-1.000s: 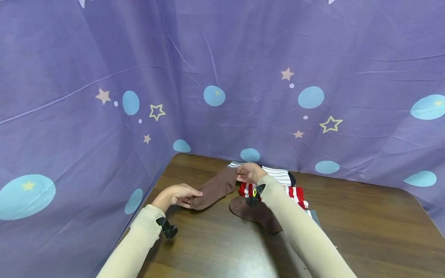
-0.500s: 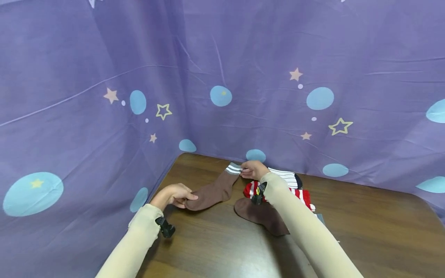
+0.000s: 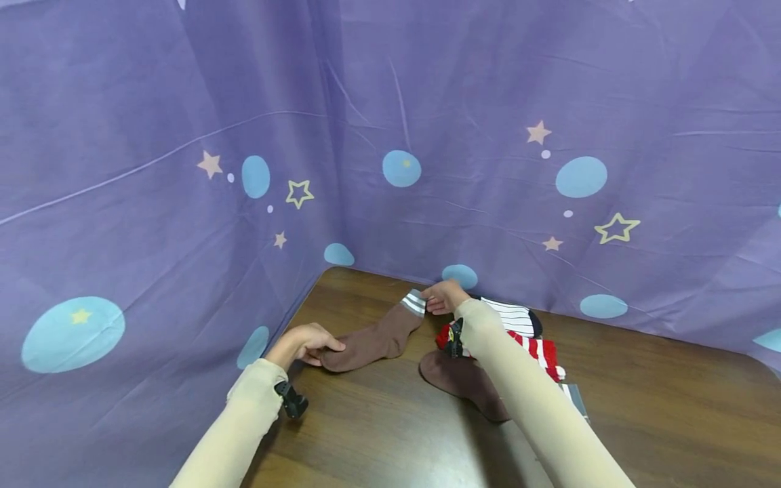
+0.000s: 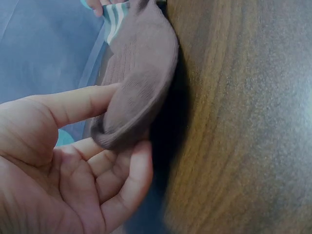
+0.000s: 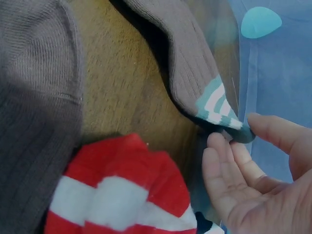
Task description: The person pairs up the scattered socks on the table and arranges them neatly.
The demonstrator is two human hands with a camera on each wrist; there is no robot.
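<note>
A brown sock [image 3: 378, 339] with a grey cuff and white stripes is stretched between my two hands. My left hand [image 3: 308, 341] pinches its toe; the left wrist view shows the thumb [image 4: 85, 103] on top and fingers curled beneath. At the far end, my right hand [image 3: 445, 296] pinches a corner of the cuff [image 5: 219, 105] between thumb and fingertips. Shadow lies under the sock in both wrist views, so parts of it seem raised. A second brown sock [image 3: 460, 385] lies to the right, partly hidden by my right forearm.
Right of the held sock lie a red-and-white striped sock [image 3: 539, 352] and a white sock with black lines [image 3: 509, 315]. A grey cuff [image 3: 575, 398] shows past my right sleeve. Purple curtain [image 3: 427, 224] hangs along the back and left edges of the wooden table [image 3: 366, 427].
The held sock has moved left, away from the other socks, and lies straighter. More of its striped cuff shows beside my right hand. The head view has turned a little to the right-to-left side.
</note>
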